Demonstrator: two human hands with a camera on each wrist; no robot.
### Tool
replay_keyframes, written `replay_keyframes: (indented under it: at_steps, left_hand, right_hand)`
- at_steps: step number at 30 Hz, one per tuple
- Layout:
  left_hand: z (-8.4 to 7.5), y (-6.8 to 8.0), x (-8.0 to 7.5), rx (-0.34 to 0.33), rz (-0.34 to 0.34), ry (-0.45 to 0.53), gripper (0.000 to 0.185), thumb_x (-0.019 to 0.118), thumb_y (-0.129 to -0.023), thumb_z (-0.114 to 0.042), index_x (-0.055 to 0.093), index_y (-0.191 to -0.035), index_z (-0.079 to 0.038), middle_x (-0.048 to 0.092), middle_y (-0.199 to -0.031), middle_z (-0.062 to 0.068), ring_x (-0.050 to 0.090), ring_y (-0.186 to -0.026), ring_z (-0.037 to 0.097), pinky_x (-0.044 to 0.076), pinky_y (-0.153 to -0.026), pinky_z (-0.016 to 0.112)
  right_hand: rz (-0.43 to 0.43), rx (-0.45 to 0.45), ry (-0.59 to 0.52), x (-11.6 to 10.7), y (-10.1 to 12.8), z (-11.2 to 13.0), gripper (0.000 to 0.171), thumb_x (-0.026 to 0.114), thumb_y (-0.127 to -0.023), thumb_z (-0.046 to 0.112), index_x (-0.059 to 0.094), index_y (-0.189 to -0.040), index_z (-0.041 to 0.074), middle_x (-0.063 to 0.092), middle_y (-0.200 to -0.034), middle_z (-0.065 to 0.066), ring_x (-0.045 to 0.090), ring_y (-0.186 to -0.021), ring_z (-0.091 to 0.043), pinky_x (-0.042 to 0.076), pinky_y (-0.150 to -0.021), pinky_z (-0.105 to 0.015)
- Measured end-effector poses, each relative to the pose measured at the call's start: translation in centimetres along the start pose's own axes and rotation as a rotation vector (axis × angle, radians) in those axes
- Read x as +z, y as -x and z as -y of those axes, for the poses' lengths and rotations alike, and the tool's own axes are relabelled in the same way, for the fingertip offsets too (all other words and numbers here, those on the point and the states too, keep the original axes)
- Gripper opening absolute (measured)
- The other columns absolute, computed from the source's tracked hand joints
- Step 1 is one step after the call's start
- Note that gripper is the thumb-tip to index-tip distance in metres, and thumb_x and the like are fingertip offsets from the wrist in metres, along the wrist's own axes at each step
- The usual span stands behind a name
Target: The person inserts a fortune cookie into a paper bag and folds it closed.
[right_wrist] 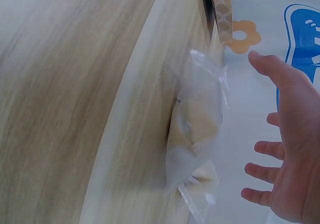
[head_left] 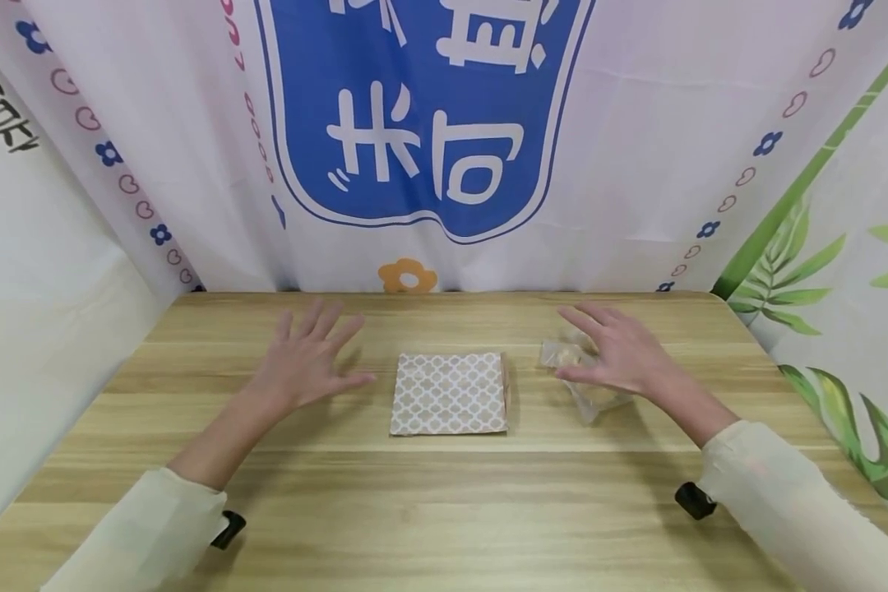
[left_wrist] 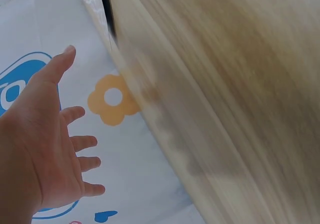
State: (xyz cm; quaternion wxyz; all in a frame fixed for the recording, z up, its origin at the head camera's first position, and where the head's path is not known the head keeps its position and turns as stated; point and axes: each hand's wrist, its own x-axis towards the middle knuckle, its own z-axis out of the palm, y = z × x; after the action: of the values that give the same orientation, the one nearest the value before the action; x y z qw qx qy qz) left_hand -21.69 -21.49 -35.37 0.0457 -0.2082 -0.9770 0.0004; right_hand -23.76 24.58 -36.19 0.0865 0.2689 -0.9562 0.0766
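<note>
A flat paper bag [head_left: 450, 395] with a beige-and-white lattice print lies at the middle of the table. To its left my left hand [head_left: 296, 368] hovers over the wood, fingers spread and holding nothing. On the other side my right hand [head_left: 625, 353] is held above clear plastic packets [right_wrist: 192, 126], thumb and fingers apart. Pale beige pieces show through the film, and the hand hides part of the packets in the head view. The right wrist view shows two packets lying close together, with a gap between them and the fingers.
The wooden table [head_left: 444, 518] ends at a printed cloth [head_left: 622, 181] hanging behind it. Leaf-printed fabric [head_left: 844, 271] hangs on the right and a white sheet [head_left: 52, 247] on the left. Black wrist pieces [head_left: 696, 500] stick out by both sleeves.
</note>
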Motion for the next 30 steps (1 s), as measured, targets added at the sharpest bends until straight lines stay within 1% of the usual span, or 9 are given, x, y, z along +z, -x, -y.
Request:
replay_keyframes:
  at_steps: [3,9,13,16,20,23,27,30]
  left_hand:
    - [-0.4,0.0,0.1,0.01,0.001,0.008,0.092,0.061,-0.092,-0.069,0.038,-0.161,-0.012,0.025,-0.167,0.025,0.018,-0.153,0.051,0.012,-0.119,0.076]
    - [-0.9,0.0,0.3,0.03,-0.012,0.021,0.092,0.064,-0.091,-0.067,0.04,-0.159,-0.011,0.031,-0.164,0.026,0.024,-0.151,0.052,0.015,-0.118,0.076]
    - [-1.2,-0.2,0.4,0.043,-0.019,0.025,0.091,0.065,-0.091,-0.067,0.042,-0.159,-0.011,0.034,-0.163,0.026,0.028,-0.149,0.052,0.018,-0.118,0.076]
    - [-1.4,-0.3,0.5,0.048,-0.005,0.031,0.091,0.065,-0.091,-0.067,0.042,-0.159,-0.011,0.033,-0.163,0.025,0.028,-0.15,0.051,0.018,-0.119,0.074]
    - [-1.8,-0.4,0.6,0.058,0.01,0.047,0.09,0.066,-0.091,-0.066,0.043,-0.158,-0.01,0.032,-0.164,0.025,0.028,-0.15,0.05,0.018,-0.119,0.074]
    - [-2.2,-0.6,0.8,0.064,0.006,0.056,0.09,0.067,-0.09,-0.065,0.045,-0.157,-0.009,0.033,-0.163,0.025,0.03,-0.15,0.05,0.019,-0.119,0.074]
    - [-2.6,-0.9,1.0,0.069,0.007,0.063,0.09,0.068,-0.089,-0.065,0.045,-0.156,-0.01,0.033,-0.163,0.025,0.029,-0.15,0.049,0.02,-0.119,0.073]
    - [-2.8,-1.1,1.2,0.086,0.001,0.068,0.09,0.069,-0.089,-0.065,0.047,-0.155,-0.009,0.035,-0.163,0.025,0.031,-0.149,0.049,0.021,-0.118,0.073]
  right_hand:
    - [0.003,-0.014,-0.019,0.2,-0.1,0.2,0.091,0.072,-0.085,0.06,0.048,-0.154,0.006,0.047,-0.154,-0.025,0.047,-0.137,-0.051,0.041,-0.109,-0.068]
    - [0.03,-0.022,-0.039,0.1,-0.4,0.8,0.088,0.072,-0.086,0.06,0.049,-0.154,0.007,0.05,-0.152,-0.025,0.048,-0.137,-0.051,0.041,-0.108,-0.07]
    - [0.046,-0.021,-0.055,0.1,-0.7,1.5,0.088,0.072,-0.087,0.061,0.051,-0.152,0.006,0.053,-0.15,-0.025,0.05,-0.136,-0.049,0.041,-0.11,-0.068]
    - [0.045,-0.025,-0.071,0.2,-0.9,1.9,0.086,0.073,-0.086,0.06,0.054,-0.15,0.006,0.055,-0.148,-0.024,0.052,-0.134,-0.048,0.042,-0.109,-0.067]
    - [0.056,-0.019,-0.148,0.4,-1.1,2.4,0.082,0.076,-0.086,0.055,0.056,-0.149,0.006,0.057,-0.146,-0.024,0.052,-0.134,-0.048,0.044,-0.107,-0.068]
    - [0.075,-0.016,-0.195,0.5,-1.2,2.6,0.079,0.077,-0.087,0.05,0.056,-0.148,0.005,0.057,-0.145,-0.025,0.052,-0.134,-0.048,0.044,-0.106,-0.069]
    - [0.092,-0.026,-0.184,0.6,-1.5,2.7,0.077,0.077,-0.088,0.048,0.056,-0.148,0.005,0.058,-0.144,-0.025,0.054,-0.133,-0.047,0.046,-0.105,-0.068]
    - [0.095,-0.028,-0.183,0.7,-1.7,3.0,0.076,0.077,-0.088,0.049,0.057,-0.147,0.005,0.059,-0.144,-0.024,0.054,-0.133,-0.047,0.046,-0.106,-0.067]
